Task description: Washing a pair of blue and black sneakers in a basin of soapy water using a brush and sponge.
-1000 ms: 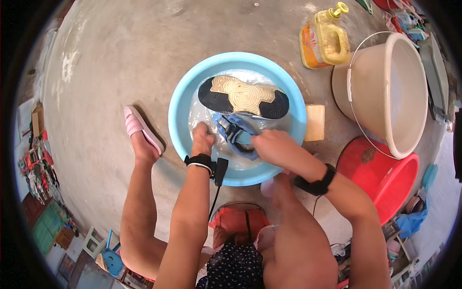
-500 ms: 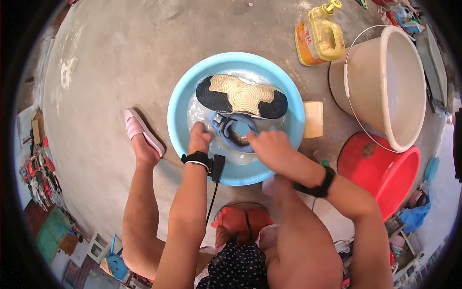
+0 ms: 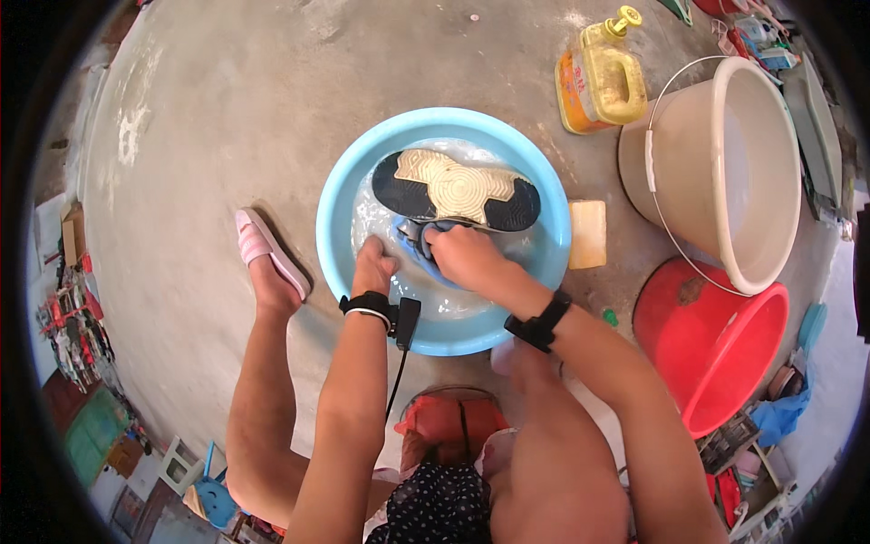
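Observation:
A light blue basin (image 3: 331,231) of sudsy water holds a shoe (image 3: 458,186) lying sole up, cream and black, with a blue shoe (image 3: 408,234) partly beneath it on the near side. My right hand (image 3: 467,254) is closed inside or over the blue shoe; what it grips is hidden. My left hand (image 3: 372,267) is low in the basin, left of the blue shoe, fingers bent down and too obscured to read. Both wrists wear black straps, the left with a small dark device.
At right stand a yellow pump jug (image 3: 598,82), a beige bucket (image 3: 671,163), a red tub (image 3: 662,335) and a yellowish block (image 3: 587,234). A pink slipper (image 3: 272,249) is on my left foot. Clutter (image 3: 68,317) lines the edges.
My right hand has moved up and left into the blue shoe, now covering much of it and its light blue part. My left hand stays at nearly the same spot.

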The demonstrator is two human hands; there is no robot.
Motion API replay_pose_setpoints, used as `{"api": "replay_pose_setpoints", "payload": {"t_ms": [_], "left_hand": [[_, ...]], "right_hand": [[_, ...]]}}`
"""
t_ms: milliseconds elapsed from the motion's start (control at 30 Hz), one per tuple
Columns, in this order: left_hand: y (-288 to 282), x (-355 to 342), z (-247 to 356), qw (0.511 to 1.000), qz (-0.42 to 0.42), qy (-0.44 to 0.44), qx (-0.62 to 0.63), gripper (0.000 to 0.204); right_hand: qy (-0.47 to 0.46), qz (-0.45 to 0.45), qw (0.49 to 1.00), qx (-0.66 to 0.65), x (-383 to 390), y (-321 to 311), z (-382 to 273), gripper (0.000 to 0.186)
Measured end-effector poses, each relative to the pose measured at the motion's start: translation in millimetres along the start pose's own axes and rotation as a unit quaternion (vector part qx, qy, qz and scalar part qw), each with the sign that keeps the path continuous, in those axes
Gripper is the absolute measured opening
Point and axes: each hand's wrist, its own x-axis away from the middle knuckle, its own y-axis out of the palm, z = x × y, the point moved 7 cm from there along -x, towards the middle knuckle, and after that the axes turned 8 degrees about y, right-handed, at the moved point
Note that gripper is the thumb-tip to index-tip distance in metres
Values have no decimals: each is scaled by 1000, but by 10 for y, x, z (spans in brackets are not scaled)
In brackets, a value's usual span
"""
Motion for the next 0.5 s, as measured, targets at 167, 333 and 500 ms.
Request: {"api": "replay_pose_setpoints", "payload": {"t_ms": [167,333,500], "left_hand": [[-441,-175,82,1000,5,19,-10,17],[-839,-327,-122,994,72,-34,79,20],[-303,65,50,958,137,-111,225,30]], "right_hand": [[5,-125,992,-3,358,-206,-269,16],[-46,-147,980,127,920,-431,-455,21],[-30,-25,992,122,435,-2,-171,24]]}}
